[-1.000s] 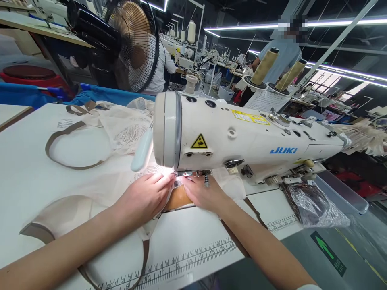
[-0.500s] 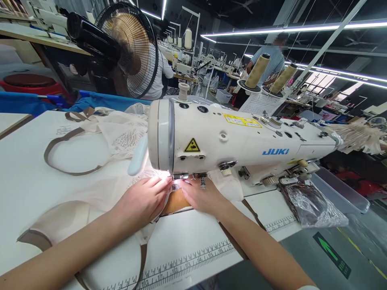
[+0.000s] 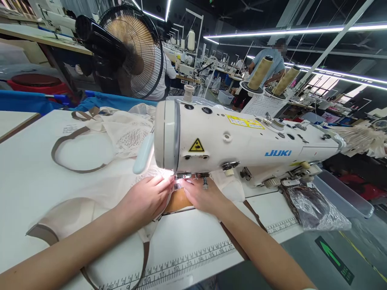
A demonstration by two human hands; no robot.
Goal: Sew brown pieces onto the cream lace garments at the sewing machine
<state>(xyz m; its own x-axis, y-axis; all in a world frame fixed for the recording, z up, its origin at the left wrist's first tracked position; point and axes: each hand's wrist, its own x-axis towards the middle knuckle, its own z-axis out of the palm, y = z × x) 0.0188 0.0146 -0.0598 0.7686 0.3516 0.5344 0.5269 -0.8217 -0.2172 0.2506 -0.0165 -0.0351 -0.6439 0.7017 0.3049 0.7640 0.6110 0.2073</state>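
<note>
At the sewing machine (image 3: 208, 141), both hands are close together under the needle end, where a lamp lights the work brightly. My left hand (image 3: 152, 197) has its fingers pressed together on a sheer beige lace garment (image 3: 102, 185) just left of the presser foot. From the right, my right hand (image 3: 204, 195) pinches the same garment beside the foot; the machine head partly hides its fingers. The exact stitching spot is hidden by glare and fingertips. Brown straps (image 3: 146, 257) of the garment trail over the table on both sides.
Another beige lace piece (image 3: 130, 135) with a brown strap loop lies at the back left. A printed ruler (image 3: 187, 264) runs along the table's front edge. A plastic-wrapped bundle (image 3: 317, 207) sits at right. Behind stand a black fan (image 3: 133, 52) and thread cones (image 3: 260, 72).
The view has shifted slightly, so the machine and table appear a little further right. Both hands keep their places by the presser foot; the garment shows no clear movement.
</note>
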